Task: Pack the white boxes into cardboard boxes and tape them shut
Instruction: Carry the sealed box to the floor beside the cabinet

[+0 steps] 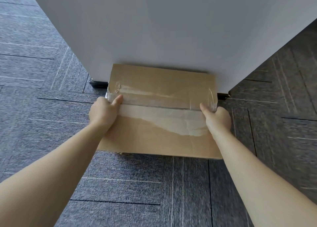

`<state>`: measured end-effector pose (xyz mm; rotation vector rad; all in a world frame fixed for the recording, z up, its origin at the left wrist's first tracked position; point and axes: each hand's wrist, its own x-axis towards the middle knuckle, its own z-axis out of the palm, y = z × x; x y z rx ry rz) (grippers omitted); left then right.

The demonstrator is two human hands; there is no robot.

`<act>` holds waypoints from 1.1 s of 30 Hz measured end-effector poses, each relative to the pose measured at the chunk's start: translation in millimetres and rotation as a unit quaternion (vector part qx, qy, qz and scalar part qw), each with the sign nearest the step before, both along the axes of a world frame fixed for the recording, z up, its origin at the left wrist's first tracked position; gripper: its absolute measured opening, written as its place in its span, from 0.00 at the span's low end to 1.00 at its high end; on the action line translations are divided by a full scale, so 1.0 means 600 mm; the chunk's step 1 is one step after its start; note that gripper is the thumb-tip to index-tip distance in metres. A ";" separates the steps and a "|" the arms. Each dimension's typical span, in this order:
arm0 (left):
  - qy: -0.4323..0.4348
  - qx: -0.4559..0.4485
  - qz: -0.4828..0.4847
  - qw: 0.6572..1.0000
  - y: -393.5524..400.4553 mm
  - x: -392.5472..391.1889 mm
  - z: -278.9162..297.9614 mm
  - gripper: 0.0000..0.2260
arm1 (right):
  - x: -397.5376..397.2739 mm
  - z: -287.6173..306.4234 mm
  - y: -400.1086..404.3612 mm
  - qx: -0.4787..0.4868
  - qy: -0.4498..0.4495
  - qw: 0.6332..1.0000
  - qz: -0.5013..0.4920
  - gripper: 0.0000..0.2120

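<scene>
A brown cardboard box (159, 137) with its flaps closed and clear tape along the middle seam lies over the carpet, its far edge against a white panel. My left hand (103, 112) grips the box's left side, thumb lying on top by the seam. My right hand (217, 118) grips the right side, thumb on the taped top. Whether the box rests on the floor or hangs in my hands I cannot tell. No white boxes are visible.
A white cabinet or panel (163, 29) rises right behind the box, with a dark foot (96, 83) at its lower left corner. Grey-blue carpet tiles (137, 184) cover the floor on all sides.
</scene>
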<state>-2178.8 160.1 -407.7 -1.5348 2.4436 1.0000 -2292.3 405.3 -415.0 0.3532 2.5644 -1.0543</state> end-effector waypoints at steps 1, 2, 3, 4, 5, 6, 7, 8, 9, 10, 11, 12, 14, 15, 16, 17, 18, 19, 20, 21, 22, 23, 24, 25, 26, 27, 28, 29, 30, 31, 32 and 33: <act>0.002 -0.009 -0.003 1.000 -0.001 -0.001 -0.004 0.21 | -0.001 -0.003 -0.002 0.006 0.001 1.000 0.003 0.24; 0.005 -0.020 -0.004 1.000 -0.001 -0.002 -0.009 0.21 | -0.002 -0.006 -0.004 0.013 0.002 1.000 0.006 0.24; 0.007 -0.030 -0.002 1.000 -0.002 -0.003 -0.012 0.22 | -0.004 -0.009 -0.005 0.016 0.004 1.000 0.005 0.24; 0.007 -0.036 -0.001 0.999 -0.003 -0.004 -0.014 0.24 | -0.005 -0.011 -0.007 0.019 0.005 1.000 0.005 0.24; 0.001 -0.042 -0.005 0.999 -0.003 -0.004 -0.016 0.25 | -0.006 -0.012 -0.008 0.024 0.000 1.000 0.008 0.24; -0.009 -0.046 -0.014 0.999 -0.002 -0.005 -0.017 0.25 | -0.006 -0.011 -0.007 0.032 -0.006 0.999 0.017 0.25; -0.025 -0.047 -0.024 0.998 -0.001 -0.007 -0.018 0.26 | -0.007 -0.011 -0.007 0.040 -0.017 0.999 0.028 0.26; -0.052 -0.051 -0.032 0.997 0.001 -0.010 -0.016 0.28 | -0.007 -0.009 -0.008 0.049 -0.030 0.998 0.041 0.27; -0.087 -0.060 -0.037 0.994 0.003 -0.013 -0.013 0.30 | -0.007 -0.007 -0.009 0.061 -0.043 0.996 0.048 0.29; -0.122 -0.067 -0.041 0.989 0.003 -0.016 -0.008 0.32 | -0.008 -0.002 -0.013 0.077 -0.052 0.994 0.054 0.31; -0.148 -0.071 -0.043 0.985 0.004 -0.018 0.002 0.34 | -0.006 0.007 -0.016 0.091 -0.058 0.993 0.051 0.32; -0.157 -0.073 -0.047 0.984 0.003 -0.018 0.013 0.35 | -0.003 0.016 -0.020 0.097 -0.054 0.993 0.047 0.33; -0.115 -0.072 -0.067 0.988 -0.001 -0.023 0.042 0.32 | 0.002 0.040 -0.027 0.071 -0.016 0.997 0.032 0.28; -0.072 -0.059 -0.083 0.992 -0.001 -0.025 0.062 0.27 | 0.005 0.059 -0.031 0.044 0.006 0.999 0.030 0.22; -0.031 -0.037 -0.100 0.994 0.002 -0.025 0.088 0.20 | 0.010 0.085 -0.035 0.018 0.016 0.999 0.034 0.16; -0.004 -0.013 -0.117 0.993 0.008 -0.021 0.122 0.15 | 0.019 0.118 -0.040 -0.006 0.011 0.999 0.041 0.13; 0.012 0.002 -0.131 0.991 0.014 -0.019 0.163 0.15 | 0.026 0.159 -0.048 -0.023 0.015 0.998 0.054 0.13; 0.023 0.008 -0.136 0.990 0.019 -0.015 0.211 0.17 | 0.032 0.203 -0.058 -0.036 0.024 0.997 0.062 0.15; 0.037 0.023 -0.125 0.991 0.022 -0.012 0.259 0.17 | 0.038 0.249 -0.068 -0.049 0.032 0.996 0.063 0.16; 0.060 0.041 -0.110 0.991 0.024 -0.009 0.307 0.16 | 0.043 0.299 -0.078 -0.067 0.030 0.996 0.059 0.15; 0.086 0.066 -0.091 0.990 0.025 -0.006 0.357 0.14 | 0.047 0.349 -0.088 -0.090 0.025 0.994 0.057 0.14; 0.114 0.091 -0.076 0.986 0.027 -0.002 0.409 0.13 | 0.050 0.400 -0.097 -0.110 0.020 0.992 0.060 0.11; 0.137 0.113 -0.064 0.982 0.028 0.001 0.463 0.11 | 0.053 0.455 -0.104 -0.123 0.017 0.990 0.066 0.09; 0.156 0.128 -0.058 0.978 0.030 0.005 0.518 0.10 | 0.058 0.511 -0.109 -0.133 0.014 0.988 0.073 0.10; 0.171 0.139 -0.055 0.974 0.031 0.009 0.574 0.10 | 0.062 0.568 -0.114 -0.142 0.012 0.987 0.080 0.12; 0.179 0.146 -0.051 0.972 0.033 0.014 0.633 0.08 | 0.067 0.629 -0.118 -0.153 0.012 0.984 0.085 0.12; 0.183 0.150 -0.049 0.970 0.035 0.021 0.690 0.08 | 0.075 0.692 -0.122 -0.163 0.012 0.982 0.090 0.12; 0.186 0.147 -0.050 0.970 0.036 0.028 0.747 0.08 | 0.082 0.753 -0.127 -0.172 0.013 0.980 0.097 0.12; 0.189 0.144 -0.052 0.970 0.036 0.035 0.802 0.11 | 0.089 0.812 -0.131 -0.179 0.018 0.978 0.107 0.11; 0.190 0.143 -0.051 0.970 0.036 0.045 0.857 0.13 | 0.094 0.867 -0.136 -0.183 0.023 0.976 0.118 0.09; 0.191 0.145 -0.048 0.970 0.035 0.056 0.908 0.13 | 0.101 0.920 -0.141 -0.188 0.028 0.973 0.127 0.08; 0.193 0.149 -0.044 0.969 0.032 0.069 0.957 0.12 | 0.108 0.969 -0.147 -0.194 0.032 0.971 0.135 0.07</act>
